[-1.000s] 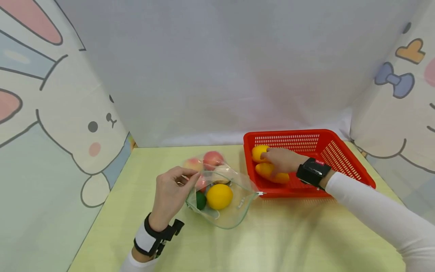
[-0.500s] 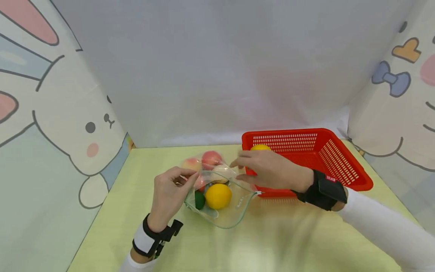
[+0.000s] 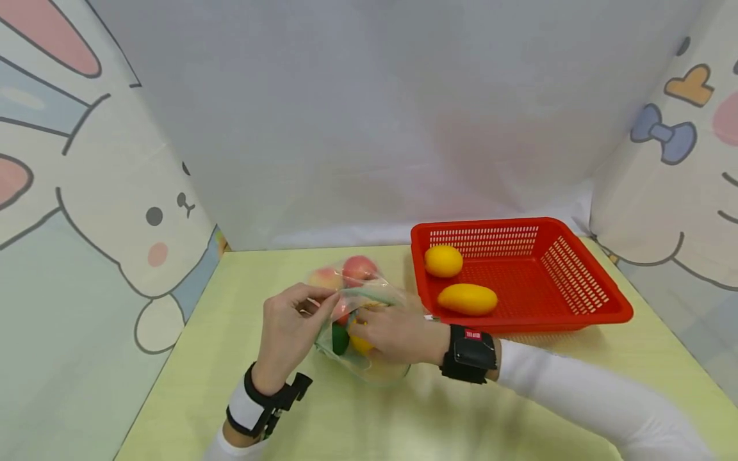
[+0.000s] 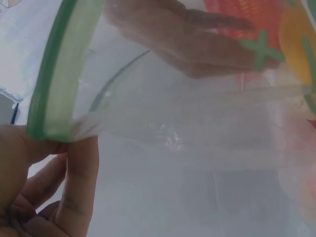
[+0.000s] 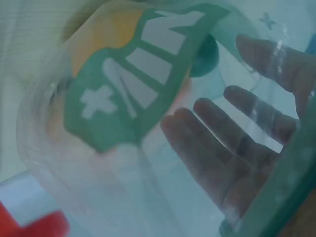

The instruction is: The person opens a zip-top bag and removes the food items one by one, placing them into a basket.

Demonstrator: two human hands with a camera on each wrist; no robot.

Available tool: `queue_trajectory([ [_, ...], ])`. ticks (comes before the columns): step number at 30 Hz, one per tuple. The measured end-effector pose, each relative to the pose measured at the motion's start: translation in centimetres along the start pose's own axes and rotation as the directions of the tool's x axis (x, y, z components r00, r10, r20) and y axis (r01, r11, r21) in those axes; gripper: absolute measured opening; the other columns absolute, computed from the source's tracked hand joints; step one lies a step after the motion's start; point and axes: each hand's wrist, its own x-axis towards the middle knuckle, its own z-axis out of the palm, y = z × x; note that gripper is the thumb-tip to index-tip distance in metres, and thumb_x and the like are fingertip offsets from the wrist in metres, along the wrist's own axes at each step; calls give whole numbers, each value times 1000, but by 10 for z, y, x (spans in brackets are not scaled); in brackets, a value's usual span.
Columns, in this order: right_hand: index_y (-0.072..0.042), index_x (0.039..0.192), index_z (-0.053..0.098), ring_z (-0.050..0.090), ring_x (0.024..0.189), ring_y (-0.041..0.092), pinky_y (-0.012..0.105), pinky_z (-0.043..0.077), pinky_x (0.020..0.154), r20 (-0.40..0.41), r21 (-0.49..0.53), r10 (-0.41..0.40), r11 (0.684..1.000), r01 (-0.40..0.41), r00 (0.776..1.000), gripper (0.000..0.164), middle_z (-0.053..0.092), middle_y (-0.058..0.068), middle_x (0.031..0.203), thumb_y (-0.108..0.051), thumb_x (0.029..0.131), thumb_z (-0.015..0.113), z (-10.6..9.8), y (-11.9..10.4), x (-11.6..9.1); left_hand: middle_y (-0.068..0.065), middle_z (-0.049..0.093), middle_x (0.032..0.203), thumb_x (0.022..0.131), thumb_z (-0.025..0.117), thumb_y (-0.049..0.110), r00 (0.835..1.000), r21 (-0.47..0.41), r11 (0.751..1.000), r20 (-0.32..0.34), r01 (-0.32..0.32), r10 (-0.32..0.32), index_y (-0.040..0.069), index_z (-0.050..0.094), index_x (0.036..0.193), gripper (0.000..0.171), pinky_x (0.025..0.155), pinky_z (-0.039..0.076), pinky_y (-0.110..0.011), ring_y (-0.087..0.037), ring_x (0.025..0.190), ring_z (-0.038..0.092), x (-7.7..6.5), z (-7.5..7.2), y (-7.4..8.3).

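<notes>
At the middle of the head view I see a clear plastic bag with a green seal (image 3: 383, 374) on the pale yellow-green table (image 3: 190, 384). The person's left hand (image 3: 293, 326), left of centre, pinches its rim between thumb and finger. The right hand (image 3: 400, 333) reaches in past the rim; through the plastic, in the right wrist view, its fingers (image 5: 197, 140) look mostly straight and spread apart, the thumb well away from them.

Inside the bag I make out a round red fruit (image 3: 359, 270) at the top, a yellow-and-pink round fruit (image 3: 325, 280) just left of it, a dark green round fruit (image 3: 339, 339) lower left, and a yellow fruit (image 3: 360, 344) partly hidden by the right hand.

Right of centre sits a red slotted plastic basket (image 3: 524, 282). Towards its left side lie a rounded yellow fruit (image 3: 443, 261) and, below it in the frame, a long orange-yellow fruit (image 3: 467, 299), the two apart.
</notes>
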Motion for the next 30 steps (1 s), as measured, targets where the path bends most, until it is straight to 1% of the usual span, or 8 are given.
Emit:
queue_trajectory([
  [3, -16, 119, 68, 66, 117, 20, 31, 57, 102, 17, -61, 33, 998, -32, 999, 40, 72, 1, 126, -36, 89, 85, 12, 3, 8, -3, 79, 81, 86, 87, 7, 1000, -5, 1000, 1, 4, -4, 9, 84, 90, 6, 61, 58, -16, -6, 62, 68, 0, 0, 1],
  [6, -16, 134, 64, 61, 131, 23, 40, 54, 112, 98, -28, 83, 996, -80, 992, 53, 63, 4, 145, -37, 90, 84, 21, 4, 14, -3, 79, 81, 86, 87, 5, 1000, -10, 1000, 4, 1, -1, 9, 84, 91, 7, 61, 58, -16, -7, 62, 68, 0, 0, 1],
  [11, -19, 145, 57, 58, 135, 26, 45, 56, 110, 205, 35, 160, 985, -170, 966, 66, 53, 6, 156, -44, 89, 82, 41, 3, 18, -3, 79, 81, 85, 87, 4, 1000, -9, 1000, 6, -10, 10, 9, 84, 91, 9, 61, 59, -17, -7, 61, 67, 0, 1, 1],
  [16, -19, 149, 52, 56, 135, 29, 43, 54, 113, 234, 57, 152, 984, -170, 960, 66, 54, 8, 154, -43, 94, 78, 58, 2, 19, -4, 79, 81, 86, 86, 4, 1000, -14, 1000, 20, -11, 12, 9, 84, 92, 9, 60, 58, -17, -8, 61, 68, -1, 2, 0],
  [22, -19, 150, 51, 58, 131, 28, 40, 58, 108, 280, 64, 123, 987, -146, 952, 67, 58, 7, 147, -39, 93, 81, 48, 1, 16, -4, 79, 81, 85, 87, 4, 1000, 5, 1000, 17, -14, 14, 8, 84, 93, 9, 60, 59, -18, -9, 61, 69, -2, 2, 0],
  [24, -19, 150, 51, 60, 128, 29, 39, 61, 102, 277, 49, 108, 991, -126, 955, 67, 59, 8, 145, -40, 93, 81, 41, -2, 13, -4, 79, 82, 85, 87, 4, 1000, 13, 1000, 17, -7, 7, 8, 84, 93, 10, 61, 59, -18, -8, 62, 68, -2, 2, 1],
  [28, -20, 142, 56, 64, 115, 25, 29, 63, 88, 157, -59, 36, 998, -27, 987, 63, 64, 5, 133, -43, 89, 83, 22, -6, 3, -3, 80, 83, 85, 87, 6, 1000, 15, 1000, 11, 8, -8, 9, 84, 93, 9, 61, 59, -18, -6, 62, 68, -1, 0, 2],
  [30, -20, 137, 57, 64, 110, 23, 26, 61, 83, 103, -99, 7, 995, 3, 995, 62, 66, 3, 127, -43, 87, 85, 9, -8, -3, -3, 80, 83, 85, 87, 8, 1000, 16, 1000, 6, 12, -12, 9, 84, 92, 8, 61, 59, -17, -6, 63, 68, -1, 0, 3],
])
